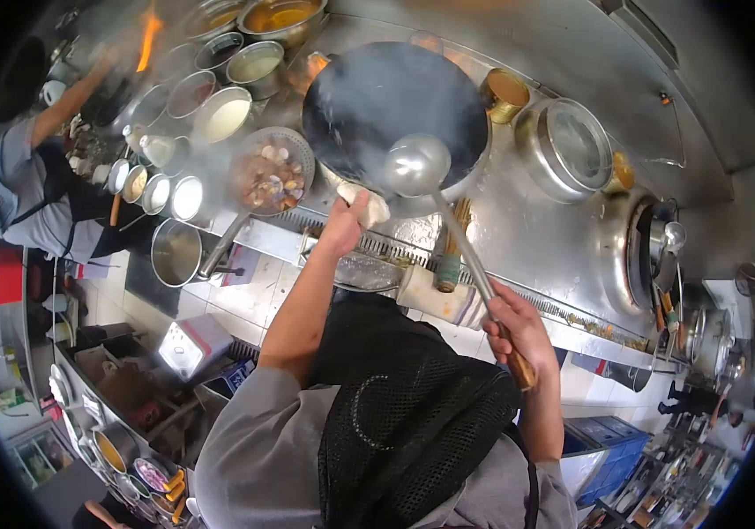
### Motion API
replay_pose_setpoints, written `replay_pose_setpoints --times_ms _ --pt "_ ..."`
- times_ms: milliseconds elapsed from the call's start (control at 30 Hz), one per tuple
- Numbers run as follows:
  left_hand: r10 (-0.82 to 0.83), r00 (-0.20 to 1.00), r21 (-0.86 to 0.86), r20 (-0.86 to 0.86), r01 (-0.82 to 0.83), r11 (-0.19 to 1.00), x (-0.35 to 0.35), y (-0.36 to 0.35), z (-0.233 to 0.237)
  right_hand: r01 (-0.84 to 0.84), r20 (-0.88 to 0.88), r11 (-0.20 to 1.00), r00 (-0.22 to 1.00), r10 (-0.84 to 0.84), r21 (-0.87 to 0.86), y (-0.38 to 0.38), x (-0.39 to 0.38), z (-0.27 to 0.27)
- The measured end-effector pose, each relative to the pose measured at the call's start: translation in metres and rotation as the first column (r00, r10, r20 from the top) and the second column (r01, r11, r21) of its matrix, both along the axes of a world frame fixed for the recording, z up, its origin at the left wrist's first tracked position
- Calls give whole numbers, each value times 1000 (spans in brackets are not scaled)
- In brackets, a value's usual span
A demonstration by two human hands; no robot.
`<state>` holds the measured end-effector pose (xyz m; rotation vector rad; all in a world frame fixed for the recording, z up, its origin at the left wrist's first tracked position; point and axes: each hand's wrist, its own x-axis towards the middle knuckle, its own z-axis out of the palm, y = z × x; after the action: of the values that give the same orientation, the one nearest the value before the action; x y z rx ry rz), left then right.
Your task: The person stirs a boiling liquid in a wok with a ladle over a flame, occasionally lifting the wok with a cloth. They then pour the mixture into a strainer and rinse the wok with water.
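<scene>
My left hand [342,227] is closed on a folded pale cloth [369,204] pressed at the near rim of a dark, smoking wok [355,93]. In my right hand [519,326] is the wooden-ended handle of a long steel ladle [419,166]. Its round bowl hangs over the near side of the wok. Smoke blurs the wok's inside. Left of the wok sits a perforated strainer [305,157] holding brown and pale food pieces [267,181]. Between my hands, a bamboo wok brush [450,264] lies by a rolled white towel [435,298] at the counter's front edge.
Bowls of sauce and liquid [223,115] crowd the back left, near a tall flame [148,40]. A co-worker [25,185] stands at left. Right of the wok are a gold-coloured can [506,93], a lidded steel pot [532,145] and another wok station [624,256]. Blue crates [611,458] stand behind.
</scene>
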<state>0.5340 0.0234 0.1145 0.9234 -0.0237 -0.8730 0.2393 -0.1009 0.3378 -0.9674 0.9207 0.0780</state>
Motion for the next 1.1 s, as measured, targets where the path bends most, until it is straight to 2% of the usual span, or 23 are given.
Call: replay_pose_setpoints --times_ms 133,200,233,267,300,333,400,467,500,567,600,667,733,767,800,833,867,900,933,967,1033,1100 --pt "29 999 30 43 -30 999 -2 -1 -2 -66 47 996 997 63 65 -2 40 -43" --pt "50 996 41 68 -53 998 -1 -2 -8 -167 138 979 973 183 -115 -5 60 -85" --pt "63 994 47 85 -67 997 -2 -2 -10 -171 143 979 972 186 -111 -10 65 -107" --pt "66 994 51 89 -71 996 -2 -2 -12 -167 84 919 974 210 -356 -15 69 -129" --pt "85 992 101 97 -95 990 -4 -2 -12 -164 22 798 976 217 -580 -19 72 -144" --pt "104 989 148 106 -119 982 -4 -3 -12 -163 27 799 975 219 -579 -29 68 -155" --pt "109 984 180 144 -134 974 -5 -3 -9 -6 40 516 996 78 -857 -63 49 -161" --pt "86 980 205 179 -122 971 -8 -3 -7 -67 -102 375 992 -74 -925 -100 26 -148" --pt "66 978 216 200 -110 970 -7 -2 -7 -54 -99 367 990 -104 -928 -124 16 -146" --pt "24 975 207 221 -71 976 -1 0 -19 -209 -248 170 934 -257 -963 -175 -4 -142" --pt "9 976 187 218 -51 981 4 1 -33 -200 -242 160 918 -313 -967 -197 -12 -141" --pt "40 991 146 126 -58 988 6 -4 -31 -339 -350 99 856 -379 -936 -248 -24 -150" --pt "28 996 126 80 -38 991 7 -7 -25 -394 -339 -54 845 -414 -917 -286 -28 -166" --pt "7 996 114 89 -17 993 6 -9 -22 -388 -327 -56 838 -437 -920 -298 -25 -156" --pt "29 998 146 63 -38 989 5 -9 -19 -94 -221 351 914 -340 -932 -308 -20 -145" --pt "58 998 179 38 -64 982 4 -9 -17 170 -60 700 955 -292 -694 -312 -18 -136" --pt "53 998 173 44 -60 983 3 -11 -15 178 -52 695 954 -297 -697 -318 -23 -133" --pt "62 997 153 42 -68 986 2 -10 -13 401 150 848 916 -372 -347 -322 -32 -129" --pt "77 996 133 36 -81 988 1 -11 -13 492 295 867 819 -493 81 -325 -35 -127" --pt "84 995 141 45 -90 986 1 -11 -15 484 296 871 824 -484 77 -318 -36 -120" --pt "91 996 121 4 -91 988 6 -10 -26 606 328 768 696 -638 207 -286 -43 -87" --pt "98 994 108 -39 -93 990 8 -10 -37 592 273 721 673 -688 360 -271 -59 -55"
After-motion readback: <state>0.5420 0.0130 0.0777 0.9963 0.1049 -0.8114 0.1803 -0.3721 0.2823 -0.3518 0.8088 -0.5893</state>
